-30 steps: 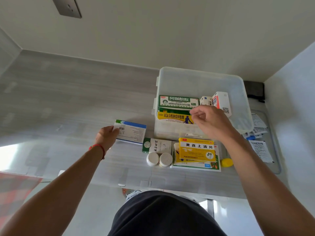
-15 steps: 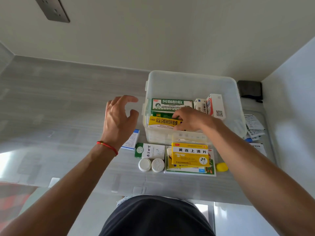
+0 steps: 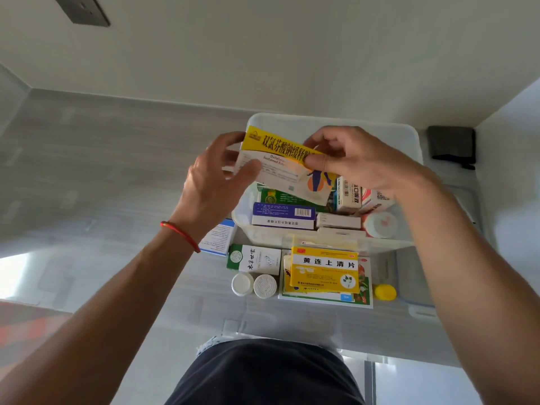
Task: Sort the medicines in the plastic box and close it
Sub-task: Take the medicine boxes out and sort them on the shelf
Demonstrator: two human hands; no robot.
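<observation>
Gripping a flat yellow-and-white cardboard medicine carton [image 3: 280, 165] from both ends, the two hands met at the upper centre of the frame, above the open translucent plastic box [image 3: 409, 147]. The left hand [image 3: 216, 182], with a thin red string bracelet [image 3: 181, 235] at its wrist, curled its fingers round the carton's left end, thumb across the white face. The right hand [image 3: 356, 162] pinched the right end between thumb and bent fingers. The carton was tilted, with its glossy yellow band of dark characters uppermost.

Beneath it, inside the box, lay a green carton [image 3: 280, 197], a blue-and-white carton with a barcode [image 3: 283, 219], a plain white carton [image 3: 339, 221], an upright white carton with red lettering [image 3: 349, 195] and a round white-lidded pot [image 3: 381, 225].

On the pale grey wood-grain counter [image 3: 102, 185] just below the box lay a green-and-white carton [image 3: 254, 258], two round white bottle caps [image 3: 254, 284] side by side, a yellow carton [image 3: 324, 268] stacked on a wider white-edged pack [image 3: 362, 299], and a small yellow cap [image 3: 385, 292]. A blue-and-white carton [image 3: 219, 238] showed partly behind the left wrist. The clear flat lid [image 3: 415, 276] lay at the right, under the right forearm. A dark square object [image 3: 451, 146] sat in the far right corner.
</observation>
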